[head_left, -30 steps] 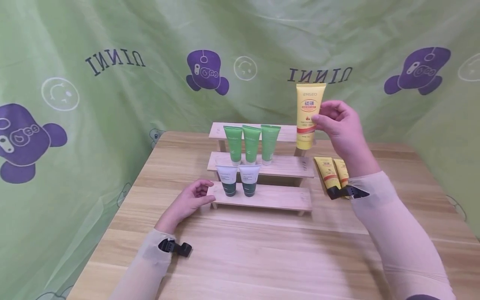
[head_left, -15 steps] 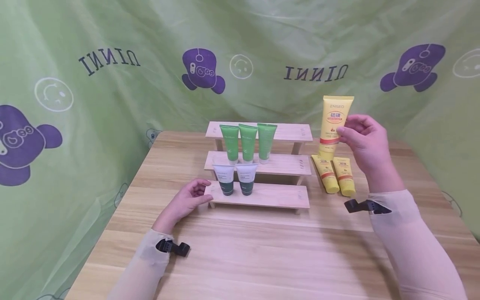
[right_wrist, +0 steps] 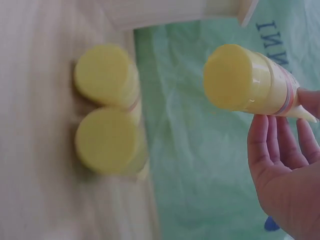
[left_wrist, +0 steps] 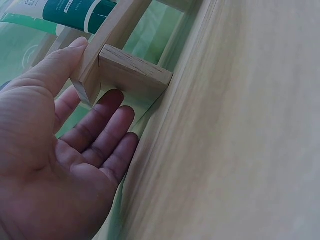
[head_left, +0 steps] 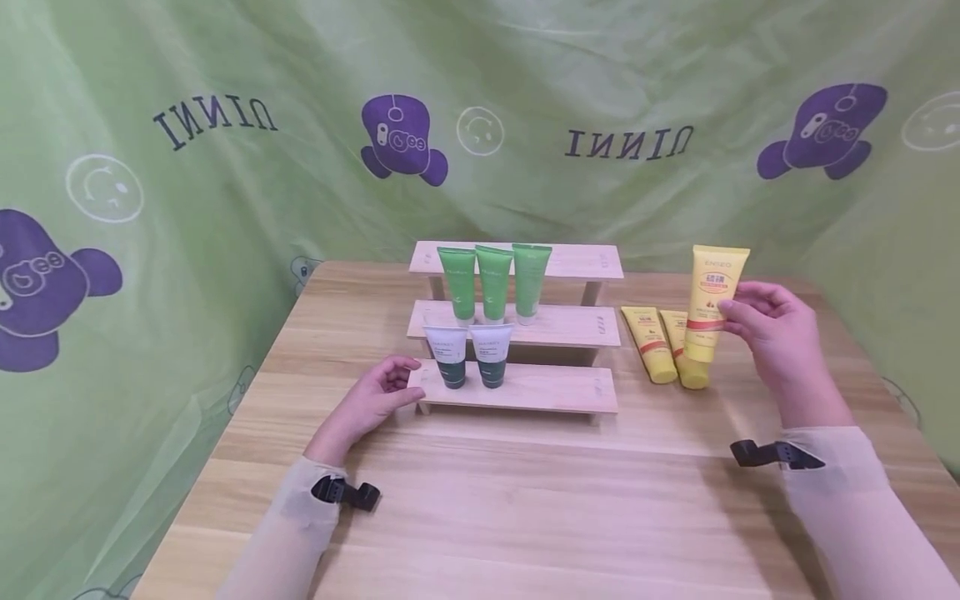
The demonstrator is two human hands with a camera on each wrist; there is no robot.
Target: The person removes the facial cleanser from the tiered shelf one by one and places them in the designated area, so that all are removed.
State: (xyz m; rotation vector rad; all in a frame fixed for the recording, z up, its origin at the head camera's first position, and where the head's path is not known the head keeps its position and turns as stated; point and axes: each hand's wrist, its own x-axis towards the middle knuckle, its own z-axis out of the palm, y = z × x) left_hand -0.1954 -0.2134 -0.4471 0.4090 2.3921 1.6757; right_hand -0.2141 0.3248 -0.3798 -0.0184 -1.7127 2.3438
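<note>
In the head view, my right hand pinches a yellow squeeze tube by its side, cap down, above the right part of the table. Two more yellow tubes lie there, the held one overlapping the right-hand one in this view. Both yellow caps show in the right wrist view. My left hand grips the left end of the lowest tier of a wooden stand, thumb at the front edge; its other fingers are loosely bent beside the leg in the left wrist view.
Two white and dark-green tubes stand on the lowest tier. Three green tubes stand on the middle tier, in front of the top tier. A green curtain hangs behind the wooden table.
My right hand has moved the yellow tube to the right and down, from beside the top tier to over the lying tubes. My left hand stays at the stand.
</note>
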